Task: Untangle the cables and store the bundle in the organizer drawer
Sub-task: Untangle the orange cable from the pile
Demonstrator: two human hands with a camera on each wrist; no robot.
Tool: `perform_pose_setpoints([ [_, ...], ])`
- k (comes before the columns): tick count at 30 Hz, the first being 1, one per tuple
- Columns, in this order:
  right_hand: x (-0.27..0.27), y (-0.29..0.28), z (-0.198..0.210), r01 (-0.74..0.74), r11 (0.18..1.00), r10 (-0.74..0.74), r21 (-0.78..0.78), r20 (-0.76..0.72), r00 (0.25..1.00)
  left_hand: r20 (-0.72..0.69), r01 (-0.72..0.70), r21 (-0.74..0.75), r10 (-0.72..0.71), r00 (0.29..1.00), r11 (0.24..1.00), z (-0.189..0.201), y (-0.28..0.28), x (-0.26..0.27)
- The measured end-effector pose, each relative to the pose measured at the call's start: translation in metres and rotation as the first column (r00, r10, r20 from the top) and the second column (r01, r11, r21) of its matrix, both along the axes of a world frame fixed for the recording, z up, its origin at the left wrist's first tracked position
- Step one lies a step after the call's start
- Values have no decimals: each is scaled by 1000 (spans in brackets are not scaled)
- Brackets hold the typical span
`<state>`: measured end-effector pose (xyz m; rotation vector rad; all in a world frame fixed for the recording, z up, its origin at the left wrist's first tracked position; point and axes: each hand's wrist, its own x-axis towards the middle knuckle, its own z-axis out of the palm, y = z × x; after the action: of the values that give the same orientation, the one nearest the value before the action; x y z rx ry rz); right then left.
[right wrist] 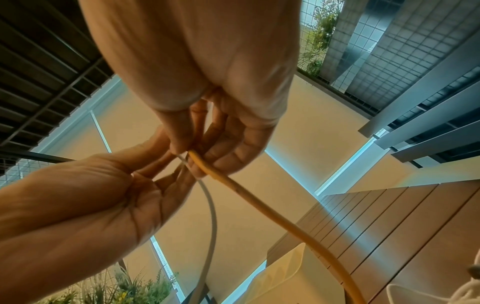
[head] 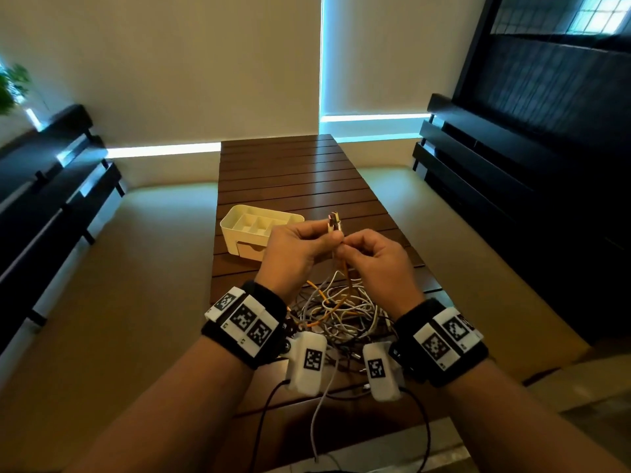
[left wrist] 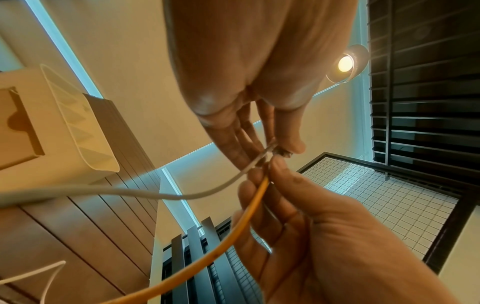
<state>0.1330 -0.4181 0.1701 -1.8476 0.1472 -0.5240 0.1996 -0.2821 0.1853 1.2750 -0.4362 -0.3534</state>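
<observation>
Cables (head: 341,308) heaped at near table (head: 290,172) edge; left hand (head: 293,250) and right hand (head: 375,264) pinch raised ends.

Apparently no legible text; patterned wrist tags (head: 246,318).

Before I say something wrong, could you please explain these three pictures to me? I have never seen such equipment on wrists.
There is no machine here: a person works with bare hands. The wide picture comes from a camera on the head. The other two come from cameras strapped to each wrist, looking along the fingers. The left hand pinches two cable ends. The right hand pinches the orange cable just below. Under them a tangle of cables lies on the slatted wooden table. Behind stands a white organizer; its drawer looks closed.
</observation>
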Motion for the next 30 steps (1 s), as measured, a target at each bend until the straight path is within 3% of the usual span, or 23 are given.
perform_pose_setpoints([
  [13, 6, -18, 10, -69, 989, 59, -127, -82, 995, -19, -32, -12, 31, 999, 999, -1, -3, 6],
  [20, 22, -41, 42, -162, 987, 162, 13, 47, 986, 3, -9, 31, 9, 1000, 999, -5, -4, 13],
  [23, 29, -36, 50, -254, 967, 255, -39, 33, 966, 38, 19, 57, -21, 999, 998, -4, -6, 12],
  [30, 31, -30, 57, -219, 957, 215, -190, -37, 976, 77, 41, 58, -45, 996, 998, -2, -6, 12],
])
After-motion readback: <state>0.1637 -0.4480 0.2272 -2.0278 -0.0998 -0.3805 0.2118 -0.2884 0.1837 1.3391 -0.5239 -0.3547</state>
